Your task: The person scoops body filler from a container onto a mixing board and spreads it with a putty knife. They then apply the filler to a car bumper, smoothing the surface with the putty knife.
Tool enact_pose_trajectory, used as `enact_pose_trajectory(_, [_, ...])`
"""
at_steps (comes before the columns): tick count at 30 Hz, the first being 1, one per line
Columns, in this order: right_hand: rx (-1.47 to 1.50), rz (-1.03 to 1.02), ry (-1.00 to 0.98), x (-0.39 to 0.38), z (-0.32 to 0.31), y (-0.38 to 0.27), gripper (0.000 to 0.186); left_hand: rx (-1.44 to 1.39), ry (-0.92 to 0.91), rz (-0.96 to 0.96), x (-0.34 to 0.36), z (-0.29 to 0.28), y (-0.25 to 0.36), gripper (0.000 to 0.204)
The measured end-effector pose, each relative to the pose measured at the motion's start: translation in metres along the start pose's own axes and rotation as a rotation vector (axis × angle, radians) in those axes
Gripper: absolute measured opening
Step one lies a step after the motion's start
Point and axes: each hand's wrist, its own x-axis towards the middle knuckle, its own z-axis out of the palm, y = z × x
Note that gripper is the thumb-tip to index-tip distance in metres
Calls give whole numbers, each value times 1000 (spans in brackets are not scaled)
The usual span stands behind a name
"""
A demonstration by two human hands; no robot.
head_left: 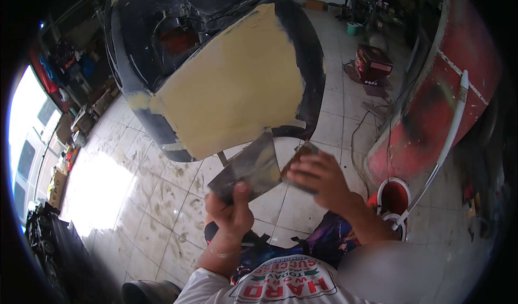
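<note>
My left hand (232,212) grips a flat metal putty plate (243,170) at its near corner, thumb on top. Pale yellow smears of filler mark the plate's right side. In my right hand (319,175), fingers wrap round a dark flat putty spreader (295,164), held just right of the plate; whether the two touch, I cannot tell. Ahead stands a large dark vehicle body part (314,61), and a broad coat of dull yellow filler (232,83) covers much of its near face. The plate's far corner overlaps its lower edge in view.
A red vehicle panel (431,104) rises at the right, with a pale pole (452,120) slanting before it. Red buckets (394,196) stand near my right side. Farther off are a dark red box (372,64) and a green bucket (353,29). A cable crosses the tiled floor (167,201).
</note>
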Motion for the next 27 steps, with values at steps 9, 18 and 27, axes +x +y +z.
enact_pose_trajectory(9, [-116,-167,536,190,-39,118,64,-394,-320,-396,-2,4,-96,44])
enact_pose_trajectory(18, [-335,-227,443,218,-36,109,67,-479,-364,-564,13,10,-105,35])
enact_pose_trajectory(27, [-365,-249,482,233,-38,96,62,-536,-361,-550,9,10,-108,33])
